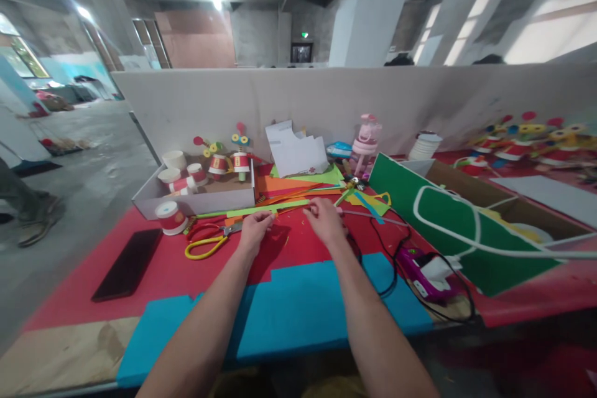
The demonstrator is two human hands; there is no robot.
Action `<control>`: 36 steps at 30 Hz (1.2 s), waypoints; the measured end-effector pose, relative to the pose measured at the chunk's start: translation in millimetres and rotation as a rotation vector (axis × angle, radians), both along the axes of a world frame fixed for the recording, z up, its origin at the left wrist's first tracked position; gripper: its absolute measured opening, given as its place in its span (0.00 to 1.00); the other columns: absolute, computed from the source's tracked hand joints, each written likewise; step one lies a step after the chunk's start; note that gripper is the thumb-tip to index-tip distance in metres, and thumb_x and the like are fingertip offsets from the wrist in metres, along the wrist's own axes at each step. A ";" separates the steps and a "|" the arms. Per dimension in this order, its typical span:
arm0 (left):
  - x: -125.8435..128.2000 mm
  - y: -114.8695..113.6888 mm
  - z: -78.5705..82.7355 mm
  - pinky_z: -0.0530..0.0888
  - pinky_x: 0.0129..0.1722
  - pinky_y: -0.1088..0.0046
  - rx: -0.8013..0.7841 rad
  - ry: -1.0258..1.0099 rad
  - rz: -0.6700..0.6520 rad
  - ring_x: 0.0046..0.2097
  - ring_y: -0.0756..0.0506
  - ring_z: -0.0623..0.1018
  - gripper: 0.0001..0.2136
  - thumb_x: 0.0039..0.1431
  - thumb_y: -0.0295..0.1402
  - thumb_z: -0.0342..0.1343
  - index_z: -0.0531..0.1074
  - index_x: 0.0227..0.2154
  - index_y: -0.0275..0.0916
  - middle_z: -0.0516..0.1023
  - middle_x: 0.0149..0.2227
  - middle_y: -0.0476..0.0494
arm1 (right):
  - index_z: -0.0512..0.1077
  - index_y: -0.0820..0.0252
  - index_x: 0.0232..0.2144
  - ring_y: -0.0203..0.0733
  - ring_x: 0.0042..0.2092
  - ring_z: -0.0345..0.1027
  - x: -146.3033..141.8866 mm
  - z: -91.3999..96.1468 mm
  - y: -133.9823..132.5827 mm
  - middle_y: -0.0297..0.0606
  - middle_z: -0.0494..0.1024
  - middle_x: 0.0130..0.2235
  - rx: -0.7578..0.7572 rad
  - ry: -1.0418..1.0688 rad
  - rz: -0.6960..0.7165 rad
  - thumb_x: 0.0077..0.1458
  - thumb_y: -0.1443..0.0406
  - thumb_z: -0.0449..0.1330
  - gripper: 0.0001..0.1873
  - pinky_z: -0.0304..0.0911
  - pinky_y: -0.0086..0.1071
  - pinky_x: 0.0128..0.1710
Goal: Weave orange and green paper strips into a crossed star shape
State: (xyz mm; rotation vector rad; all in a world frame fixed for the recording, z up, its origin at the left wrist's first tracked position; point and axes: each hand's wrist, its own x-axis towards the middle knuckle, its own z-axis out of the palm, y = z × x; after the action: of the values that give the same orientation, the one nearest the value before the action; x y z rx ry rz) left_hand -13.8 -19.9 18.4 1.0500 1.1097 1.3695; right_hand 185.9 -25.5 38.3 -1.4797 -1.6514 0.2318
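Red sheeting (156, 277) covers much of the worktop (74, 342), where the left hand (254, 231) and right hand (325, 220) face each other close to a light green strip (290, 204) just beyond them; yellow-handled scissors (227, 231) lie beside the left. Whether the curled fingers pinch anything I cannot tell; the step looks like fine two-handed handling, and the next move likely calls for steadiness

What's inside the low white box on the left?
Paper cups, some red-banded, and two cup figures show inside. The near wall covers the floor just behind it; anything lying there is hidden.
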 end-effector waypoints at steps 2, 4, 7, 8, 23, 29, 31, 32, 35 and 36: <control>-0.6 1.2 -1.4 0.64 0.23 0.79 -0.004 -0.008 0.002 0.23 0.55 0.68 0.15 0.37 0.38 0.68 0.75 0.27 0.33 0.73 0.23 0.50 | 0.71 0.60 0.36 0.51 0.45 0.67 31.4 0.8 -3.3 0.48 0.74 0.39 -0.068 -0.183 -0.161 0.52 0.62 0.57 0.09 0.62 0.42 0.45; -1.3 2.6 -2.4 0.65 0.23 0.79 -0.010 -0.031 -0.001 0.24 0.54 0.69 0.15 0.37 0.38 0.68 0.75 0.27 0.33 0.73 0.23 0.49 | 0.71 0.63 0.38 0.54 0.45 0.68 54.7 -5.2 -5.2 0.53 0.75 0.40 -0.177 -0.289 -0.246 0.50 0.64 0.58 0.12 0.62 0.41 0.43; -1.8 3.8 -3.0 0.66 0.24 0.80 -0.017 -0.088 -0.026 0.25 0.53 0.72 0.15 0.37 0.37 0.68 0.75 0.27 0.32 0.73 0.23 0.48 | 0.73 0.61 0.38 0.54 0.42 0.71 70.2 -19.0 -3.2 0.52 0.77 0.39 -0.328 -0.335 -0.230 0.44 0.66 0.61 0.15 0.62 0.38 0.39; -1.8 3.7 -2.9 0.67 0.24 0.80 -0.020 -0.109 -0.036 0.25 0.53 0.72 0.15 0.37 0.37 0.68 0.75 0.27 0.32 0.73 0.23 0.48 | 0.73 0.60 0.38 0.53 0.41 0.72 71.3 -22.7 -1.4 0.52 0.77 0.39 -0.365 -0.328 -0.230 0.44 0.66 0.61 0.15 0.62 0.37 0.38; -6.6 3.5 0.3 0.70 0.24 0.78 -0.095 -0.219 -0.029 0.25 0.51 0.76 0.17 0.40 0.38 0.68 0.72 0.29 0.32 0.78 0.26 0.43 | 0.67 0.60 0.31 0.35 0.24 0.70 5.9 6.2 5.5 0.33 0.73 0.23 -0.483 1.042 0.288 0.49 0.62 0.59 0.08 0.69 0.28 0.25; -7.5 5.1 0.8 0.74 0.28 0.75 -0.120 -0.259 -0.001 0.27 0.49 0.78 0.15 0.42 0.35 0.68 0.72 0.29 0.32 0.79 0.27 0.42 | 0.66 0.56 0.35 0.33 0.20 0.66 -15.1 0.7 2.4 0.28 0.72 0.22 -0.432 1.090 0.382 0.46 0.55 0.64 0.17 0.65 0.27 0.21; -8.4 6.5 -0.1 0.74 0.29 0.75 -0.120 -0.278 0.010 0.28 0.49 0.79 0.14 0.42 0.34 0.68 0.72 0.29 0.32 0.79 0.28 0.41 | 0.65 0.57 0.37 0.33 0.18 0.63 -16.3 1.1 -2.1 0.26 0.69 0.18 -0.343 0.940 0.413 0.46 0.54 0.64 0.19 0.60 0.26 0.19; -9.1 7.1 -0.5 0.74 0.29 0.75 -0.124 -0.286 0.012 0.28 0.49 0.79 0.14 0.42 0.34 0.69 0.72 0.29 0.32 0.79 0.28 0.41 | 0.66 0.58 0.37 0.33 0.18 0.62 -15.6 2.1 -4.7 0.26 0.69 0.17 -0.297 0.861 0.415 0.47 0.53 0.63 0.20 0.60 0.26 0.20; -11.5 8.7 -1.6 0.75 0.30 0.74 -0.128 -0.298 0.012 0.27 0.48 0.79 0.15 0.42 0.34 0.69 0.72 0.30 0.32 0.79 0.27 0.41 | 0.67 0.60 0.41 0.35 0.21 0.64 -10.3 5.1 -10.4 0.28 0.70 0.19 -0.238 0.642 0.397 0.49 0.53 0.60 0.21 0.60 0.27 0.22; -12.3 9.0 -1.9 0.75 0.30 0.73 -0.128 -0.297 0.012 0.27 0.48 0.79 0.15 0.42 0.34 0.69 0.72 0.30 0.32 0.79 0.27 0.41 | 0.67 0.60 0.42 0.36 0.22 0.64 -8.3 5.6 -11.3 0.29 0.70 0.20 -0.212 0.584 0.393 0.50 0.53 0.60 0.21 0.60 0.27 0.23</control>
State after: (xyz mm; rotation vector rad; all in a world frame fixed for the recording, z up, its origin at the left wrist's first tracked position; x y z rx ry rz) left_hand -26.1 -10.8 16.4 0.7219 0.9688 1.3923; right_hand 177.6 -36.8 44.0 -1.0724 -1.4371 0.9840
